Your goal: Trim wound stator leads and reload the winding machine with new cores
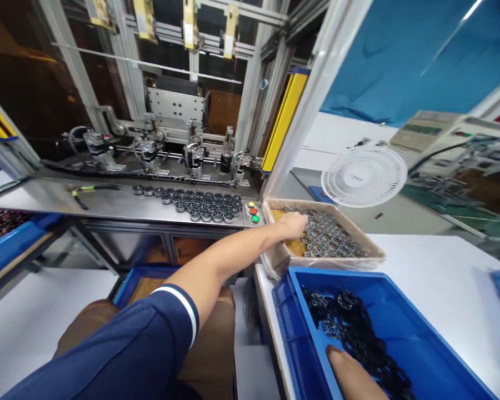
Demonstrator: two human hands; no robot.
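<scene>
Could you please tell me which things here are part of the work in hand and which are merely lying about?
In hand: left hand in the cardboard box of ring parts; right hand in the blue bin of black parts.
Lying about: pliers, white fan, blue tray at far left.

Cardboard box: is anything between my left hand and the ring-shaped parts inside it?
Nothing visible stands in the way. The left hand is already inside the open cardboard box, right at the ring-shaped parts near its left side, and no lid or cover lies over them.
</scene>
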